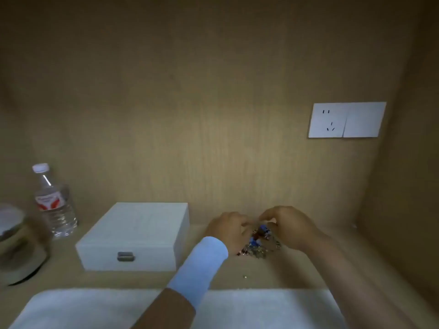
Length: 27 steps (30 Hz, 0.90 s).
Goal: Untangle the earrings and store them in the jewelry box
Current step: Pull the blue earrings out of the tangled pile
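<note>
Head view suggests an early stage: left hand (228, 230) and right hand (289, 227), close together, both pinch at the earrings (257, 244) — a tangled heap on the table (280, 274). Beside them, the jewelry box (135, 233) sits closed — storing remains.

Only one view, worn on the head; looks forward and down onto a wooden desk (308, 276) from the person's own side; faces the back wall (190, 115) squarely, with a white socket plate (346, 119) at upper right; takes in much wall and little desk through the wide lens; sits near enough to catch both forearms coming in from the bottom edge; keeps the left hand (228, 230), the right hand (289, 226) and the earrings (257, 248) low and right of centre, the jewelry box (135, 233) left of them; crops a white cloth (95, 309) at the bottom edge; reaches a bottle (52, 205) near the left edge.
</note>
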Motion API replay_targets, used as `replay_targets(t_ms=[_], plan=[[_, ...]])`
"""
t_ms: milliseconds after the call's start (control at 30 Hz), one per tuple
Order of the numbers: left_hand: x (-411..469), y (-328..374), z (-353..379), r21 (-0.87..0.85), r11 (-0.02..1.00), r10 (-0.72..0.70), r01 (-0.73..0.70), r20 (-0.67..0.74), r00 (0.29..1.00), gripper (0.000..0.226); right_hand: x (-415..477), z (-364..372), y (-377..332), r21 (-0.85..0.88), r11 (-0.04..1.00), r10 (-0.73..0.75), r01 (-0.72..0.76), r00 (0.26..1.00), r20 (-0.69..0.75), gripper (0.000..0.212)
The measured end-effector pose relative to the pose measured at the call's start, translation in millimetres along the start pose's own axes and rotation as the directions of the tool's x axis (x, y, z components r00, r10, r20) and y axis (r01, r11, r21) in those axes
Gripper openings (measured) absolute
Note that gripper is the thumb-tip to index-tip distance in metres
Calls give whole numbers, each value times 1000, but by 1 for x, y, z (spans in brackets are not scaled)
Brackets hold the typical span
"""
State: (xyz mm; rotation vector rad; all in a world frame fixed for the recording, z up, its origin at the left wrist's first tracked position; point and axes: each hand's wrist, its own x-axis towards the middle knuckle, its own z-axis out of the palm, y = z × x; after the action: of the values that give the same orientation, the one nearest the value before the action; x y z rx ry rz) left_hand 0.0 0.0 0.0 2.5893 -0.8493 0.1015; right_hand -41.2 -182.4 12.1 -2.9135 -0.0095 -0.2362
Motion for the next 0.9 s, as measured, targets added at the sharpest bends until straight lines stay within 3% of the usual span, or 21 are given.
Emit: replay_targets(t_ms=[133, 267, 467, 700, 800, 900], plan=[[33, -3, 27, -79, 993, -79, 85, 83, 993, 27, 26, 25, 23, 13, 996, 82, -83, 992, 93, 37], [64, -8, 44, -114, 991, -62, 68, 57, 996, 25, 49, 41, 40, 23, 996, 84, -88, 987, 134, 43], [82, -20, 68, -163, 985, -42, 50, 54, 998, 25, 64, 63, 55, 85, 993, 66, -79, 986, 153, 26], [84, -26, 86, -155, 988, 32, -25, 45, 998, 27, 73, 67, 63, 223, 956, 163, -191, 977, 139, 14], [83, -28, 84, -311, 950, -24, 32, 29, 999, 21, 69, 59, 66, 338, 920, 161, -197, 978, 130, 14], [84, -26, 77, -554, 828, -78, 84, 34, 996, 13, 67, 50, 61, 524, 834, 147, -172, 985, 89, 16]])
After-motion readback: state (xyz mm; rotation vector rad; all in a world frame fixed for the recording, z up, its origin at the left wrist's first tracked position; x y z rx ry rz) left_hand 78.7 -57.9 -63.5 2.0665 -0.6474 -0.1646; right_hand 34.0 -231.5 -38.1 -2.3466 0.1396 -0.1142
